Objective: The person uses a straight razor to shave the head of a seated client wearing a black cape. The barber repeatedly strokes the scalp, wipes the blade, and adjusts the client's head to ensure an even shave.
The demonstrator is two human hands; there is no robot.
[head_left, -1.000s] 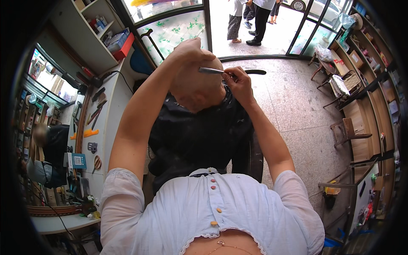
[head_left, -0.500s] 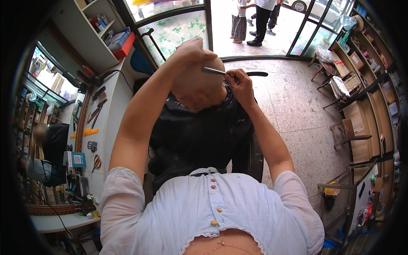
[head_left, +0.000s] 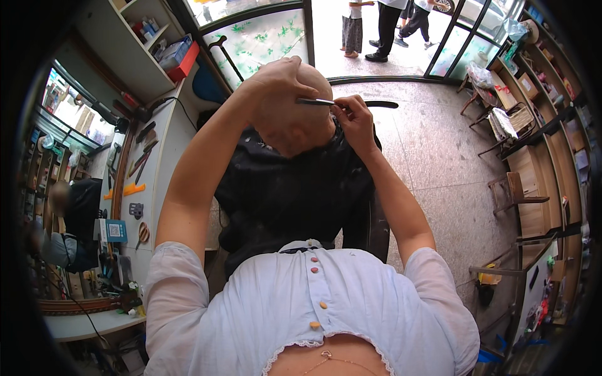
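A seated person with a shaved head (head_left: 291, 128) is draped in a black cape (head_left: 282, 188) in front of me. My left hand (head_left: 279, 80) lies on the left and top of the scalp, open, its fingers and thumb spread apart. In my right hand (head_left: 354, 122), at the right side of the head, I grip a straight razor (head_left: 315, 101) by its middle, between thumb and fingers. Its blade points left and lies against or just over the scalp, close to my left thumb; I cannot tell if it touches. The dark handle sticks out to the right.
On the left, a white counter (head_left: 164, 147) under a mirror holds combs, an orange comb (head_left: 133, 189) and scissors (head_left: 143, 234). A walking cane (head_left: 227, 57) leans by the glass door. Chairs (head_left: 511, 125) and shelves line the right. People stand outside the doorway.
My left hand has slid down and spread wider over the scalp. The razor's blade has turned to lie more level, its tip slightly left. One person outside has stepped to the right.
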